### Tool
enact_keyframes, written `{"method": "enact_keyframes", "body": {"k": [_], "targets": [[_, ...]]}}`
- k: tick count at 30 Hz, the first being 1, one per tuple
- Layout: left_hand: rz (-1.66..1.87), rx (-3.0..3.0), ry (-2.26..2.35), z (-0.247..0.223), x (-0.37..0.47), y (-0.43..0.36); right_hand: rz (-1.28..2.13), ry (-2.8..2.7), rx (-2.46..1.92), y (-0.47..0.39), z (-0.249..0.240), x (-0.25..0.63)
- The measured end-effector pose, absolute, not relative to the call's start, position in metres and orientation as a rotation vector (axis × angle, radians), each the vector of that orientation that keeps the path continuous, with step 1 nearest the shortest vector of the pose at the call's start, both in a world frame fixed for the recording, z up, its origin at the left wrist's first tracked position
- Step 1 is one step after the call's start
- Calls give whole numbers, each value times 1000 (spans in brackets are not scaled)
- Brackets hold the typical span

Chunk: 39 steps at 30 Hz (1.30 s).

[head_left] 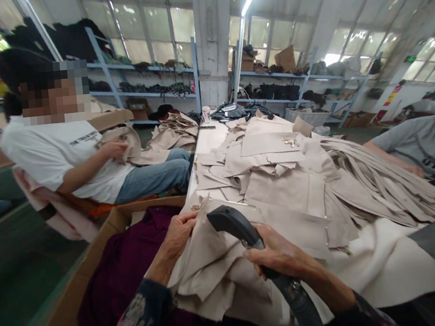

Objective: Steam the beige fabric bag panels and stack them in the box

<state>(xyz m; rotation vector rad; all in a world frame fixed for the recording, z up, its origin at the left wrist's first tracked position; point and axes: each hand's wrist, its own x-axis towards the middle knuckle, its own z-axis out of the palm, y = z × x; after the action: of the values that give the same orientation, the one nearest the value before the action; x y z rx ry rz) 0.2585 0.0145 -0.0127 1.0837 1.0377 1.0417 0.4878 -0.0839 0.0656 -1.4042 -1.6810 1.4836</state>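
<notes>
My right hand (274, 250) is wrapped round a black curved vacuum hose handle (234, 224). Its tip hovers over or touches a beige fabric piece; I cannot tell which. From the handle a ribbed hose (306, 305) runs down toward my body. At the table's left edge, my left hand (180, 235) pinches the border of the beige fabric piece (206, 243), whose folds hang below. A zipper (231, 202) shows along the top of this fabric. More beige fabric pieces (285, 190) lie heaped beyond my hands, some with metal zipper pulls (289, 141).
A cardboard box (70, 292) with purple cloth (116, 275) stands at my left. One person (65, 147) sits at left holding beige fabric; another (408, 144) leans in at right. Long beige strips (377, 183) cover the table's right side. Blue shelves (146, 64) line the back.
</notes>
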Motion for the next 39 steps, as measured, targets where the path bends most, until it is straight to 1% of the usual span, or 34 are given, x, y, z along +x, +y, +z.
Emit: {"method": "enact_keyframes", "body": {"k": [5, 9, 16, 24, 30, 36, 39], "targets": [[1142, 866, 894, -11, 264, 11, 1452, -1713, -1384, -68, 61, 474], [1224, 798, 865, -25, 269, 13, 1427, -1717, -1402, -61, 59, 467], [1275, 722, 881, -48, 287, 7, 1278, -1675, -1500, -36, 57, 459], [1313, 692, 895, -56, 284, 14, 1363, -1704, -1529, -62, 58, 469], [1294, 722, 862, -55, 284, 12, 1334, -1712, -1505, -44, 54, 453], [1308, 695, 841, -52, 284, 12, 1409, -1730, -1483, -59, 54, 459], [1302, 721, 829, -52, 284, 12, 1387, -1710, -1498, -56, 51, 456]]}}
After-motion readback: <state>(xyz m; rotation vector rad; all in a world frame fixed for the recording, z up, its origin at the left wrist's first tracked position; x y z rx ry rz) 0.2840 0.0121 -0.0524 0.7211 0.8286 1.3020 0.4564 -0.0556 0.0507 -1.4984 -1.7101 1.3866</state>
